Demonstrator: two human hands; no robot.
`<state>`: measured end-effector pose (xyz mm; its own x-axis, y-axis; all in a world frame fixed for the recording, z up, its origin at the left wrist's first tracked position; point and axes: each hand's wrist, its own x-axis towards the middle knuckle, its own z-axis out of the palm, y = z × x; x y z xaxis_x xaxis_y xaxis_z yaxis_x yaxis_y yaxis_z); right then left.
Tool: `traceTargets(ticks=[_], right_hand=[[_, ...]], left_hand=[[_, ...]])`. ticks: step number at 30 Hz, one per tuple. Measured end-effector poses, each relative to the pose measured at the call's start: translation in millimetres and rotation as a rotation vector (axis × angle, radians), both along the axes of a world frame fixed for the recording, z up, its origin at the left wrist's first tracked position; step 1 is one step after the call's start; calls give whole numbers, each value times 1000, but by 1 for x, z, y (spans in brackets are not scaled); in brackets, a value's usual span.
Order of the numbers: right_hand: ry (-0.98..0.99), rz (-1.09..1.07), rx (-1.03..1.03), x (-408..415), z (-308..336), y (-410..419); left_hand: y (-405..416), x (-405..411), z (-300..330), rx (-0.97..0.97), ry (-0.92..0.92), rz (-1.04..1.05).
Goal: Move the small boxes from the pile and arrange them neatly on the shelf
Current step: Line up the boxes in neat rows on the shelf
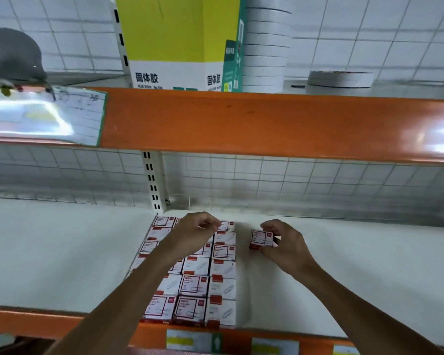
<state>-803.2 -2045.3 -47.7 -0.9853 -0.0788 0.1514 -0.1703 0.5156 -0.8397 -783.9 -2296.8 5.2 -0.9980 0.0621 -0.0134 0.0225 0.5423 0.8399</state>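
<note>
Several small white-and-red boxes (201,285) stand in three tidy columns on the white lower shelf (62,252), from its back to its front edge. My right hand (283,243) pinches one more small box (261,239) just right of the columns, near the back. My left hand (198,230) hovers over the back row with its fingers curled, fingertips at the rear right box (226,226); whether it grips that box is unclear. My left forearm hides part of the left and middle columns.
An orange rail (267,124) of the upper shelf hangs above. On it stand a yellow-green carton (180,39), a stack of white tape rolls (267,47) and one flat roll (340,78). A slotted white upright (153,180) stands at the back. White shelf surface lies right of the boxes.
</note>
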Motion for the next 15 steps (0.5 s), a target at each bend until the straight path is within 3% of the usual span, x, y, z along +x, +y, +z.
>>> traceTargets(ticks=[5, 15], right_hand=[[24, 27, -17, -16, 7, -10], [121, 63, 200, -59, 20, -33]], left_hand=[[0, -1, -2, -35, 30, -14], [-37, -2, -3, -63, 53, 52]])
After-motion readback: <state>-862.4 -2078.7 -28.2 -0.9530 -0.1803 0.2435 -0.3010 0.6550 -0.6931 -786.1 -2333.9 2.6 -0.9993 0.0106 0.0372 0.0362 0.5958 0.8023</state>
